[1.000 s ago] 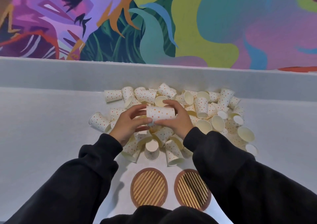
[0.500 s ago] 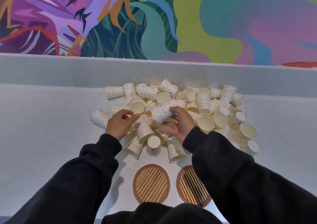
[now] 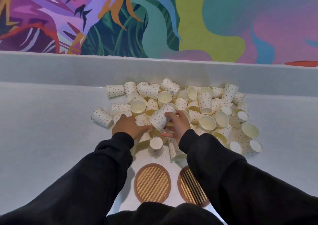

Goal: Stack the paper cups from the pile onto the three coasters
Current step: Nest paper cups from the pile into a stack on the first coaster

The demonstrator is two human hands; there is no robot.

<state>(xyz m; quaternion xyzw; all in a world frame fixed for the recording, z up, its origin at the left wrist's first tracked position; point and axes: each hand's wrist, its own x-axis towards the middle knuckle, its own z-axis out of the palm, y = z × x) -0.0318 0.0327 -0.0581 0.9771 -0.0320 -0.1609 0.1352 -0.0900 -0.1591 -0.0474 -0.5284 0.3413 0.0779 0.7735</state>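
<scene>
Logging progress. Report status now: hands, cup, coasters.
Right hand grips one dotted cup over the pile. Left hand down on the pile, grip unclear. Left coaster and right coaster without cups; right sleeve overlaps the right one.

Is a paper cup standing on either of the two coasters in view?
No, the left coaster and right coaster show only bare slats.

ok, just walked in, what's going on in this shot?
A person in black sleeves works at a pile of dotted paper cups on a white table. The right hand grips one cup, tilted, just above the pile. The left hand reaches into the cups beside it; its grasp is hidden. A coaster and a second coaster lie bare near the body; the third is out of view.
</scene>
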